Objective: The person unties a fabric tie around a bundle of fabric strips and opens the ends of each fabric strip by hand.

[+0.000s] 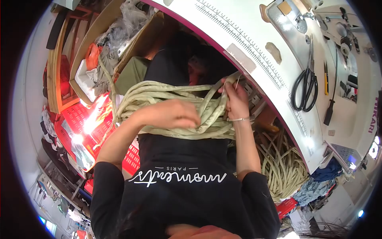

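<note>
Across my lap lies a thick bundle of pale green fabric strips (159,95), looped and folded at the left. My right hand (237,97) is closed around one pale green fabric strip (215,113), raised near the table edge. A thin, light, straight sliver shows by its fingertips; I cannot tell whether it is a needle or thread. My left hand (175,113) hovers over the middle of the bundle, fingers curled together and slightly blurred. Whatever it pinches, if anything, is hidden.
A white sewing-machine table (254,67) with a printed ruler curves along the right. On it are black-handled scissors (305,89) and a screwdriver (329,111). More strips (284,171) are heaped below. A cardboard box (135,44) and red crate (75,119) stand left.
</note>
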Motion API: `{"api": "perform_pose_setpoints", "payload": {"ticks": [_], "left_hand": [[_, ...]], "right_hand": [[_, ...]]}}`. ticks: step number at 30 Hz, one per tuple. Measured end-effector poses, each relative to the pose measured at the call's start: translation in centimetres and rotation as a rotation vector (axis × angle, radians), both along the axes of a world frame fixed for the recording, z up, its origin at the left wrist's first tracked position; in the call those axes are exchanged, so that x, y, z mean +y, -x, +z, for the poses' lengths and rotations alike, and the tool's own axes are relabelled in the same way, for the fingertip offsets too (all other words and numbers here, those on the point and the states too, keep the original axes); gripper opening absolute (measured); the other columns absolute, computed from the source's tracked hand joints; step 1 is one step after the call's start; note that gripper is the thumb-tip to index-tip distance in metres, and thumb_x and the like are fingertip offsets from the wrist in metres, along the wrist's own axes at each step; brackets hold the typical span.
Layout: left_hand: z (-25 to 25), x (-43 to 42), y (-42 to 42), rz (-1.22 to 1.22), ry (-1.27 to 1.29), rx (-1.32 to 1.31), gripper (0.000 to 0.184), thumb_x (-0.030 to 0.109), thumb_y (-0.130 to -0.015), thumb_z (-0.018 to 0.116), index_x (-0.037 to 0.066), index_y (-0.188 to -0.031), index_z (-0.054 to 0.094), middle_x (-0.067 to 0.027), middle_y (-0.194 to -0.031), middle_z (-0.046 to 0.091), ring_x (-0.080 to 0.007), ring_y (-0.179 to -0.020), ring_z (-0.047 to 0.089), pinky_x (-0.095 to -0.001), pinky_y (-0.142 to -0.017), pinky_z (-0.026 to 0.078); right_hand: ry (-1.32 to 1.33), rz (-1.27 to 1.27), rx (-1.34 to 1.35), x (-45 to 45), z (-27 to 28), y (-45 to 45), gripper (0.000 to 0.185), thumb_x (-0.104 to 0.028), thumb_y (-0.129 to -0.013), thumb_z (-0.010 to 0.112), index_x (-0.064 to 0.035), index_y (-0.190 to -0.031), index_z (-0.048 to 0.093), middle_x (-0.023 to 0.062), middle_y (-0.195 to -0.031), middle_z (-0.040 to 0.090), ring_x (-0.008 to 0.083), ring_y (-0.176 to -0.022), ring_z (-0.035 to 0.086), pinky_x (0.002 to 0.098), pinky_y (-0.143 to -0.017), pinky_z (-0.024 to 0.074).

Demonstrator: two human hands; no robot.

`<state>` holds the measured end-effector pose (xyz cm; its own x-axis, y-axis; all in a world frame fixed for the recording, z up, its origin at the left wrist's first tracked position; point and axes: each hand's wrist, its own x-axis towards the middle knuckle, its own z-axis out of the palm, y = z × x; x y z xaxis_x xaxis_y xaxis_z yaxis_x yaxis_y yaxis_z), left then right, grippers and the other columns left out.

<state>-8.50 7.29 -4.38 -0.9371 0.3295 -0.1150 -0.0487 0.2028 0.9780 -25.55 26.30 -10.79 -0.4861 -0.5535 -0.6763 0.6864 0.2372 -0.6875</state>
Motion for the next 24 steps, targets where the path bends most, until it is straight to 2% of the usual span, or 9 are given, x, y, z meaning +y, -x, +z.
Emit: {"api": "perform_pose_setpoints", "payload": {"ticks": [3, 5, 8, 11, 12, 15, 16, 20, 24], "left_hand": [[-2.0, -0.6, 0.6, 0.604, 0.166, -0.031, 0.024, 0.024, -0.096, 0.061, 0.002, -0.103, 0.067, -0.014, -0.095, 0.066, -0.0244, -0.09, 0.066, -0.035, -0.08, 0.051], [-2.5, -0.5, 1.4, 0.686, -0.121, -0.174, 0.032, 0.027, -0.101, 0.055, 0.001, -0.117, 0.061, -0.0117, -0.104, 0.067, -0.0178, -0.091, 0.065, -0.0313, -0.08, 0.052], [-1.1, 0.5, 3.2, 0.746, -0.582, -0.425, 0.037, 0.028, -0.105, 0.048, 0.001, -0.13, 0.048, -0.0081, -0.106, 0.065, -0.012, -0.084, 0.063, -0.0263, -0.074, 0.052], [-1.5, 0.0, 3.2, 0.861, -0.602, -0.314, 0.033, 0.026, -0.106, 0.046, 0.003, -0.13, 0.049, -0.0062, -0.102, 0.063, -0.0069, -0.078, 0.058, -0.0211, -0.068, 0.048], [-1.2, 0.2, 3.1, 0.932, -0.624, -0.271, 0.027, 0.023, -0.106, 0.046, 0.004, -0.123, 0.053, -0.002, -0.092, 0.062, -0.0039, -0.069, 0.051, -0.0182, -0.061, 0.042], [-1.0, -1.2, 0.6, 0.755, -0.372, -0.276, 0.025, 0.019, -0.104, 0.045, 0.003, -0.12, 0.057, 0.0001, -0.084, 0.062, -0.004, -0.064, 0.048, -0.0202, -0.058, 0.043], [-1.0, -1.2, -0.4, 0.709, -0.293, -0.276, 0.025, 0.018, -0.104, 0.045, 0.004, -0.119, 0.059, 0.0019, -0.08, 0.061, -0.0036, -0.06, 0.045, -0.0197, -0.057, 0.041], [-0.1, -0.8, -3.0, 0.633, -0.342, -0.332, 0.03, 0.016, -0.103, 0.046, 0.002, -0.127, 0.057, 0.0019, -0.084, 0.064, -0.0043, -0.06, 0.047, -0.0207, -0.057, 0.042], [-0.6, -0.5, -4.0, 0.622, -0.036, -0.183, 0.033, 0.014, -0.099, 0.054, 0.002, -0.13, 0.055, -0.0064, -0.092, 0.068, -0.0156, -0.07, 0.06, -0.0266, -0.064, 0.047]], "right_hand": [[0.089, 0.282, 0.436, 0.0, 2.0, -3.6, 0.017, -0.016, -0.099, 0.057, -0.0032, -0.105, 0.066, 0.0056, -0.082, 0.068, 0.0091, -0.054, 0.057, 0.0276, -0.048, 0.0431], [0.032, 0.557, 0.518, -0.4, 5.3, -5.6, 0.011, -0.008, -0.094, 0.056, -0.0002, -0.098, 0.064, 0.0055, -0.073, 0.063, 0.0167, -0.064, 0.062, 0.0308, -0.06, 0.0491], [0.158, 0.812, 0.718, -1.2, 4.9, -7.7, 0.009, -0.007, -0.089, 0.06, 0.0007, -0.093, 0.061, 0.0133, -0.074, 0.062, 0.024, -0.064, 0.063, 0.0354, -0.061, 0.0485], [0.155, 1.006, 0.824, -1.9, 4.3, -8.8, 0.009, -0.008, -0.085, 0.061, -0.0005, -0.082, 0.056, 0.0183, -0.085, 0.066, 0.0394, -0.08, 0.063, 0.0424, -0.068, 0.0519], [0.17, 1.057, 0.843, -1.9, 4.1, -8.8, 0.011, -0.012, -0.088, 0.062, -0.0013, -0.091, 0.062, 0.0183, -0.091, 0.067, 0.0371, -0.083, 0.065, 0.0416, -0.071, 0.0522], [0.269, 0.778, 0.85, -2.1, 4.8, -7.1, 0.02, -0.016, -0.09, 0.063, -0.0021, -0.104, 0.066, 0.0183, -0.098, 0.067, 0.0338, -0.087, 0.066, 0.039, -0.076, 0.0528], [0.124, 0.754, 0.75, -2.2, 5.9, -5.6, 0.026, -0.016, -0.092, 0.063, -0.0023, -0.114, 0.067, 0.0134, -0.099, 0.068, 0.0241, -0.087, 0.067, 0.0338, -0.077, 0.0529], [0.244, 0.28, 0.303, -3.0, 7.2, -3.3, 0.032, -0.015, -0.098, 0.06, 0.0005, -0.126, 0.059, 0.0058, -0.1, 0.068, 0.0004, -0.057, 0.047, 0.0155, -0.049, 0.0358], [0.291, 0.123, 0.342, -3.9, 7.5, -3.8, 0.03, -0.013, -0.098, 0.061, 0.0014, -0.125, 0.06, 0.0051, -0.093, 0.068, -0.0001, -0.052, 0.042, 0.0153, -0.046, 0.0331]]}}
